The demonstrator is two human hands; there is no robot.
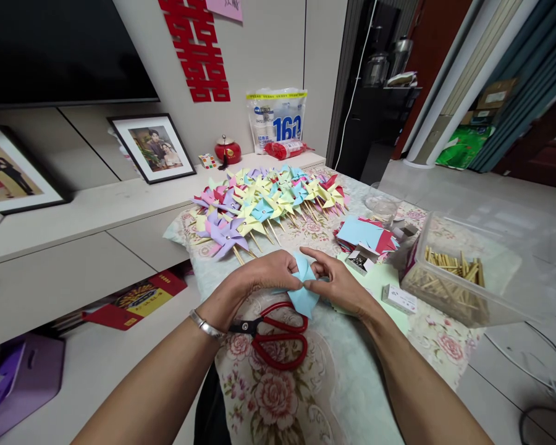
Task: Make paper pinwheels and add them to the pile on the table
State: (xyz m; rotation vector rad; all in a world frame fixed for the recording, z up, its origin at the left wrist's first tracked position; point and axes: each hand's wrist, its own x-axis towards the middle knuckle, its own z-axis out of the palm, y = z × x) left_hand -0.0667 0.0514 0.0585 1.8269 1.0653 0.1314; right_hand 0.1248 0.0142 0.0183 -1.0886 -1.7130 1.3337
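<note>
A light blue paper pinwheel (pixel 303 301), its points folded in toward the middle, is held between both hands above the flowered tablecloth. My left hand (pixel 273 270) pinches it from the left, with the thumb at the centre. From the right, my right hand (pixel 336 281) grips it, thumb also near the centre and index finger raised behind. Whether a pin sits under the thumbs is hidden. Red-handled scissors (pixel 282 352) lie just below the hands, blades pointing left under my left wrist. Finished pinwheels (pixel 264 210) in several colours, on sticks, are heaped beyond my hands.
Right of my hands are a small open box of pins (pixel 362 261), a closed white box (pixel 399 299), stacked coloured paper (pixel 359 232) and a clear plastic tub (pixel 449 290) of wooden sticks. Framed photos (pixel 160 151) stand on the cabinet at the left.
</note>
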